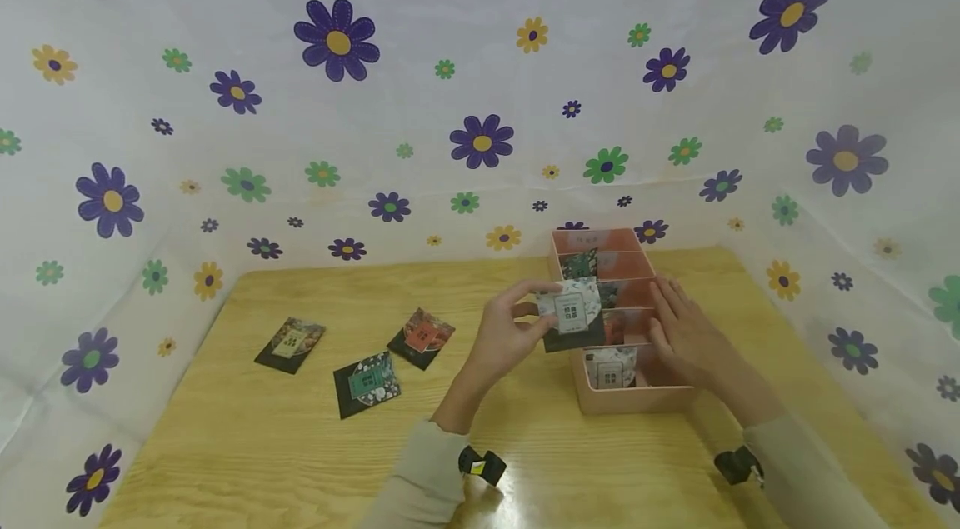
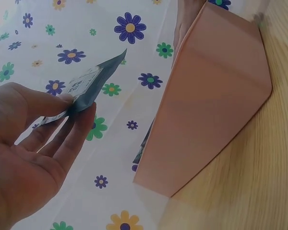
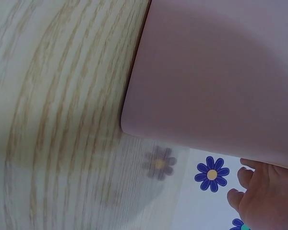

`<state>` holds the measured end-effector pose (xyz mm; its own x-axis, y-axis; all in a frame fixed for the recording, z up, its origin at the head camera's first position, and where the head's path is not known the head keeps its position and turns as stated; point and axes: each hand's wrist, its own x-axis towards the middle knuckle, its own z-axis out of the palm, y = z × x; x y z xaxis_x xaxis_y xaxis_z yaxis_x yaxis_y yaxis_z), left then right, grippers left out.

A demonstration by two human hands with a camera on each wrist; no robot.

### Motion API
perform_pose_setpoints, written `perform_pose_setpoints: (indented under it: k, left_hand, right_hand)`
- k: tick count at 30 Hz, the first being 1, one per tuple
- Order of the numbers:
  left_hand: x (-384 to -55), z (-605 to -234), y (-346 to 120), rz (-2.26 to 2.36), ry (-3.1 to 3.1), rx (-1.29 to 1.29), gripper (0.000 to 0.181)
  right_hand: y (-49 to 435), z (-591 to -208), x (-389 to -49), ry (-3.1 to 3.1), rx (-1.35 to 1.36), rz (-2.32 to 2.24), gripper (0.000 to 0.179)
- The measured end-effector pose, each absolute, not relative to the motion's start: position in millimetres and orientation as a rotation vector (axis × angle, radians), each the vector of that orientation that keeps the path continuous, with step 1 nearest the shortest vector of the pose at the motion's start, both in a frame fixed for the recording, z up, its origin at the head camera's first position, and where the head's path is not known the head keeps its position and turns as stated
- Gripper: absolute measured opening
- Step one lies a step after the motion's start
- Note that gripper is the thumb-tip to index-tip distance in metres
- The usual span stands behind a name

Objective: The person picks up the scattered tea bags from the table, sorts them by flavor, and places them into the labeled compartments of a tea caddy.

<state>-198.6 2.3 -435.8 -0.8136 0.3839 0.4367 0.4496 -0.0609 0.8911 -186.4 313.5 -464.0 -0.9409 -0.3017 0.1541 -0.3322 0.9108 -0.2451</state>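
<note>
Packet (image 1: 572, 314) is pinched by fingers of the left hand (image 1: 508, 336), raised near the left rim of the pink box (image 1: 637, 401), which lies lengthwise front to back, the right hand (image 1: 693, 341) resting straight-fingered at its right rim.

Fingers (image 3: 246, 178) lie at the edge of a pink box (image 3: 206, 76) on a wooden table (image 3: 53, 105).

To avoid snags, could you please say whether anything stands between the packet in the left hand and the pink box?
Nothing visible: the left wrist view shows open space between packet and box; the right hand is at the box's right side.
</note>
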Motion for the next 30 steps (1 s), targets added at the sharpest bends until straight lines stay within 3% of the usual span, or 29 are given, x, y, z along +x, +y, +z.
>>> perform_pose_setpoints:
  k: [30]
  left_hand:
    - [-190,-456,55,-1.852,-2.252,-1.023,0.037]
  right_hand:
    - [312,-467,-184,-2.934,0.477,0.386,0.062]
